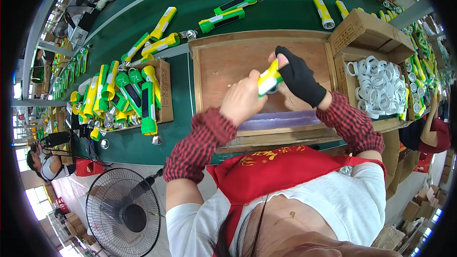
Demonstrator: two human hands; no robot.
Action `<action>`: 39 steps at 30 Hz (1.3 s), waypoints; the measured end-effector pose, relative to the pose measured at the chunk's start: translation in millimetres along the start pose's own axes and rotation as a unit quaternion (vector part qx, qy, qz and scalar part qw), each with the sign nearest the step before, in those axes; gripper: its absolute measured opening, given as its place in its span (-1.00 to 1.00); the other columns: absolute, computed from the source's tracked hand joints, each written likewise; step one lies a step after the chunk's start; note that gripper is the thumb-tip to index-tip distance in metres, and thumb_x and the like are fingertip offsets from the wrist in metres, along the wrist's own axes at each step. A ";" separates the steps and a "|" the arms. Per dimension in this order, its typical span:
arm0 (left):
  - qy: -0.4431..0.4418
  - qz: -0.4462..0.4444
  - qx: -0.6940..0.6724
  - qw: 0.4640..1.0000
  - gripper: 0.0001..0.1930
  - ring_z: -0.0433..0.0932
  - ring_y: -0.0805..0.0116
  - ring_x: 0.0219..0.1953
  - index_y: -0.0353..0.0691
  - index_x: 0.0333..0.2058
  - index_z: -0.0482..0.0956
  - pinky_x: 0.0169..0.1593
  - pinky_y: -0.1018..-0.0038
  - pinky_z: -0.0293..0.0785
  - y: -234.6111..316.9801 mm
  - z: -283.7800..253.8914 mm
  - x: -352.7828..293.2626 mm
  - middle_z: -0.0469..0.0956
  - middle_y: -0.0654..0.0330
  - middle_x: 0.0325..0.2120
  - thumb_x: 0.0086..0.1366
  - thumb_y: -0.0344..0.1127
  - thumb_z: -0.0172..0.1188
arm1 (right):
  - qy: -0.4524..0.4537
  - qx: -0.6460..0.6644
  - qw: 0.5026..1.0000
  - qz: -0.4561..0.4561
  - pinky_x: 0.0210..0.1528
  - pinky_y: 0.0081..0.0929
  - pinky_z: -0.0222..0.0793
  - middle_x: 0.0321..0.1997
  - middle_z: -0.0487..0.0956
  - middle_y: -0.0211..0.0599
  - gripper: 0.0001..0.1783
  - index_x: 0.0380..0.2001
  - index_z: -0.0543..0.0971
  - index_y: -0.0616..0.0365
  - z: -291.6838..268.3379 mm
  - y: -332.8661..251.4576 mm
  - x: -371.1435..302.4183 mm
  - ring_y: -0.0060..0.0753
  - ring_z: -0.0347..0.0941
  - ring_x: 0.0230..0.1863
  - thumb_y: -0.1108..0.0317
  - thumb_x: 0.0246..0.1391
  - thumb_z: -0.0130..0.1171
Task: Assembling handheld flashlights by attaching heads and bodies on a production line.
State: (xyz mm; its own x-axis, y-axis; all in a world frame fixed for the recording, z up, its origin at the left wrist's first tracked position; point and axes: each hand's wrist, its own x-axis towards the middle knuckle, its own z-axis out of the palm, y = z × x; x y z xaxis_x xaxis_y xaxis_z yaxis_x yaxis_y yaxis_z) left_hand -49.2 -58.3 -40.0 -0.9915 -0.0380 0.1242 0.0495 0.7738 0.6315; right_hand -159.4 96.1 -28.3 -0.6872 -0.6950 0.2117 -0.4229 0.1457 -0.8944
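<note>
A yellow, white and green flashlight is held between my two hands above a shallow wooden tray. Bare fingers of my left hand wrap round its near end. My right hand, in a black fingerless glove, closes on the far end, with the thumb showing. Part of the flashlight is covered by my fingers. A round whitish part shows beneath it, too hidden to name. Along the tray's near side lies a translucent purple strip.
On the left, a cardboard box overflows with flashlights. At right, another box holds many white rings. Loose flashlights lie on the green table behind the tray. A black fan stands at lower left. Other people work nearby.
</note>
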 end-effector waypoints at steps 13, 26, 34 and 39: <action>-0.340 -0.215 -0.646 0.649 -0.72 0.46 0.46 -0.67 -0.28 -0.19 0.36 -0.61 0.53 0.41 12.4 -33.3 -5.6 0.45 0.21 -0.56 0.20 -0.34 0.22 | -0.204 0.164 0.965 0.018 -0.08 -0.50 0.33 -0.20 0.52 -0.32 -0.38 -0.04 0.47 0.20 -28.5 -20.6 12.8 -0.49 0.43 -0.19 -0.13 0.35 -0.37; 0.183 0.058 0.078 0.978 -0.42 0.46 -0.08 -0.05 -0.35 -0.04 0.39 -0.02 0.17 0.44 -72.6 -10.3 159.0 0.43 -0.10 -0.12 0.09 -0.09 0.34 | 0.196 -0.175 0.961 -0.082 -0.25 -0.30 0.38 -0.27 0.52 -0.10 -0.77 -0.22 0.52 0.11 -84.1 58.1 111.0 -0.04 0.50 -0.27 0.20 0.17 0.12; 0.040 -0.061 0.246 0.967 -0.51 0.50 0.02 -0.02 -0.25 -0.11 0.44 -0.01 0.20 0.49 -124.2 20.8 310.7 0.51 -0.01 -0.13 0.09 -0.06 0.33 | 0.081 -0.456 0.882 0.086 -0.13 -0.11 0.34 -0.18 0.43 0.01 -0.53 -0.20 0.42 0.15 -138.7 206.7 119.2 0.08 0.39 -0.13 0.18 -0.14 0.36; -0.023 -0.106 0.230 0.967 -0.51 0.55 -0.09 -0.12 -0.27 -0.10 0.32 -0.05 0.15 0.51 -164.4 36.7 334.4 0.50 -0.10 -0.14 0.06 -0.23 0.31 | 0.175 -0.444 0.878 -0.022 -0.23 -0.18 0.33 -0.31 0.49 -0.09 -0.71 -0.37 0.52 0.14 -105.8 156.0 136.7 -0.01 0.43 -0.24 0.12 0.07 0.21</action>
State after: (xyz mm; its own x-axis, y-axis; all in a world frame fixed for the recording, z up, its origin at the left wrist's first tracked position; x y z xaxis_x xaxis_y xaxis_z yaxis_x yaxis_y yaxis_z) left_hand -393.3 -175.0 -130.4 -0.9784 -0.2064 -0.0105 -0.2031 0.9514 0.2315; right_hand -381.8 98.2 -97.2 -0.7326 -0.4771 0.4854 -0.6405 0.7246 -0.2545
